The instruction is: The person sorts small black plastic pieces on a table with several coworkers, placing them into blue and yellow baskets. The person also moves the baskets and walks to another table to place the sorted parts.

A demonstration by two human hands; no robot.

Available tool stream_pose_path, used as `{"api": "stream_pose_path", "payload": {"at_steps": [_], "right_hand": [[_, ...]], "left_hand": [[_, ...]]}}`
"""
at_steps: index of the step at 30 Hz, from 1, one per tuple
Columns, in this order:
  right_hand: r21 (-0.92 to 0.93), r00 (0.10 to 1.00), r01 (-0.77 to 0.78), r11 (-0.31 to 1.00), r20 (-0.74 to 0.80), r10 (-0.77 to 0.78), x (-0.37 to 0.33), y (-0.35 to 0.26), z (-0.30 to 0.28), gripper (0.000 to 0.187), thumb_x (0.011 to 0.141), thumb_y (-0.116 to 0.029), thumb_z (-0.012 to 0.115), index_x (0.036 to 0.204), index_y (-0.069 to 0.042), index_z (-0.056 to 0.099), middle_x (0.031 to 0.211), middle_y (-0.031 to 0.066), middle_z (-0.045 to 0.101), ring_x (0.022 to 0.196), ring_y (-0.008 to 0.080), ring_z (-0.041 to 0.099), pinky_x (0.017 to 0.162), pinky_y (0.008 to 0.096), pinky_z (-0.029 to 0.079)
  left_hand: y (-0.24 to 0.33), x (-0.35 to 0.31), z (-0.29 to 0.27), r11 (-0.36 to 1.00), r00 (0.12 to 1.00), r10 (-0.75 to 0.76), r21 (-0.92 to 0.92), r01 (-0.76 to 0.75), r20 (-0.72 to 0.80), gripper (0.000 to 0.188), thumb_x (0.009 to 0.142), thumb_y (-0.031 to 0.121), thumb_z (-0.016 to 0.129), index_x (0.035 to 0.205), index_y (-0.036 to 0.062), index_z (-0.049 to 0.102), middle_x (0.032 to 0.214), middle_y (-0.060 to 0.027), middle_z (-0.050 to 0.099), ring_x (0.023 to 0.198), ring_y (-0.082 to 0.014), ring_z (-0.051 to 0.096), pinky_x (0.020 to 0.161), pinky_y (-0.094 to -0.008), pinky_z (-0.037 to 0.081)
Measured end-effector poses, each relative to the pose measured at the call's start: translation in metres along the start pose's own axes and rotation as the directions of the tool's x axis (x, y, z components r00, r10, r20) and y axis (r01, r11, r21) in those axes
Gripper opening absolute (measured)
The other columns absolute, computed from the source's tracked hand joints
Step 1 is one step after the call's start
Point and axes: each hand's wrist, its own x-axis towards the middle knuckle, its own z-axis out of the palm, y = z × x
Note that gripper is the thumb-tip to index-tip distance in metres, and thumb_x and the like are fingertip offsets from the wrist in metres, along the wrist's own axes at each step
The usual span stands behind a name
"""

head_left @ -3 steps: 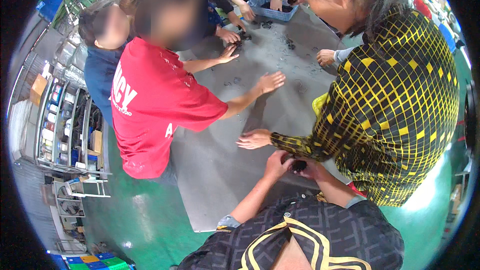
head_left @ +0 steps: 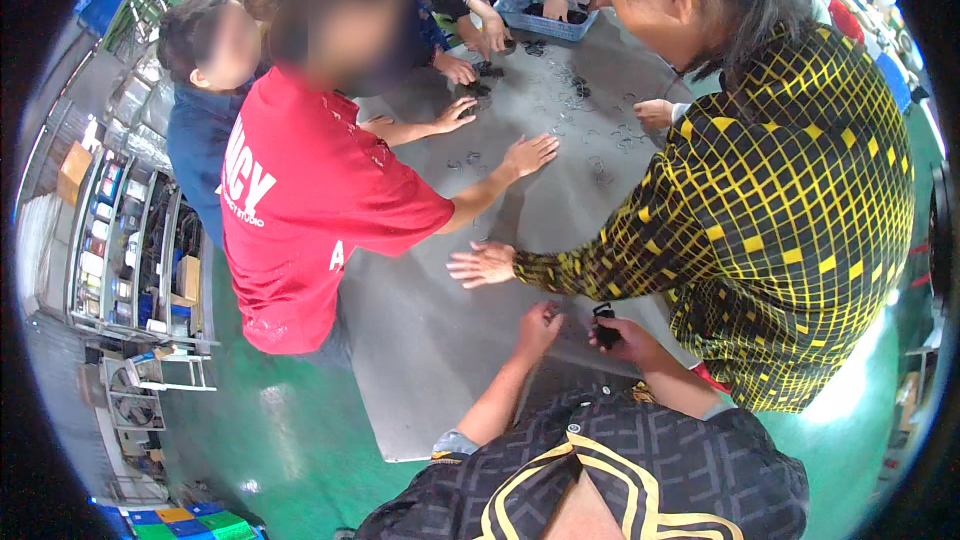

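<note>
Over the near part of the grey table (head_left: 420, 360), my right hand (head_left: 630, 343) grips a small bunch of black pieces (head_left: 605, 332). One black loop-shaped piece sticks up from the top of the bunch. To its left and apart from it is my left hand (head_left: 540, 328), its fingers curled together; whatever may be between them is too small to make out. Thin black ring-like pieces (head_left: 600, 168) lie scattered on the table's middle, beyond both my hands.
A person in a red shirt (head_left: 320, 210) leans in from the left; one in a black-and-yellow top (head_left: 800, 200) stands close on the right, one hand (head_left: 485, 265) just beyond mine. Other people's hands work around dark pieces (head_left: 487, 70) near a blue basket (head_left: 550, 25) at the far end.
My hands, together around the black pieces before, are now apart: the left has moved left, the right keeps the bunch. Both neighbours' outstretched hands have shifted slightly left.
</note>
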Motion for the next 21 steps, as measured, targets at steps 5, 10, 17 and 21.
{"api": "stream_pose_path", "payload": {"at_steps": [5,10,17,21], "right_hand": [[-0.058,0.946,0.214,0.975,-0.235,-0.222,-0.082,-0.027,-0.02,0.025,0.089,-0.024,0.062,0.104,-0.005,0.06,0.083,0.0107,0.066,0.07,0.0221,0.066,0.051,0.0305,0.05],[0.217,0.78,0.56,0.799,-0.463,-0.421,-0.093,-0.072,-0.082,0.02,0.088,-0.017,0.061,0.101,-0.002,0.06,0.085,0.011,0.066,0.071,0.0246,0.066,0.054,0.0315,0.056],[0.55,0.621,0.782,0.292,-0.65,-0.439,-0.064,-0.128,-0.068,0.04,0.088,-0.018,0.055,0.122,0.002,0.052,0.131,0.017,0.047,0.12,0.0347,0.049,0.094,0.0416,0.053],[0.6,0.543,0.789,-0.128,-0.78,-0.312,-0.046,-0.132,-0.069,0.048,0.086,-0.022,0.057,0.129,-0.004,0.049,0.139,0.014,0.041,0.122,0.0323,0.048,0.1,0.0426,0.045]], "left_hand": [[-0.083,-0.066,-0.006,0.886,0.991,0.076,0.464,-0.015,-0.114,0.031,0.077,0.014,0.069,0.106,0.0095,0.059,0.109,-0.0178,0.055,0.102,-0.0367,0.054,0.085,-0.0453,0.047],[-0.075,-0.076,0.009,0.919,0.992,0.01,0.392,0.04,-0.124,0.028,0.078,0.016,0.07,0.103,0.0131,0.059,0.115,-0.0153,0.051,0.108,-0.0358,0.052,0.089,-0.0462,0.045],[-0.084,-0.059,-0.004,0.955,0.977,-0.169,0.224,0.195,-0.133,0.017,0.077,0.015,0.072,0.092,0.0123,0.063,0.106,-0.0123,0.055,0.095,-0.0299,0.059,0.084,-0.0416,0.049],[-0.097,-0.055,-0.001,0.97,0.98,-0.141,0.179,0.165,-0.139,0.016,0.076,0.015,0.072,0.09,0.0124,0.064,0.102,-0.0119,0.056,0.084,-0.0278,0.063,0.077,-0.0408,0.051]]}}
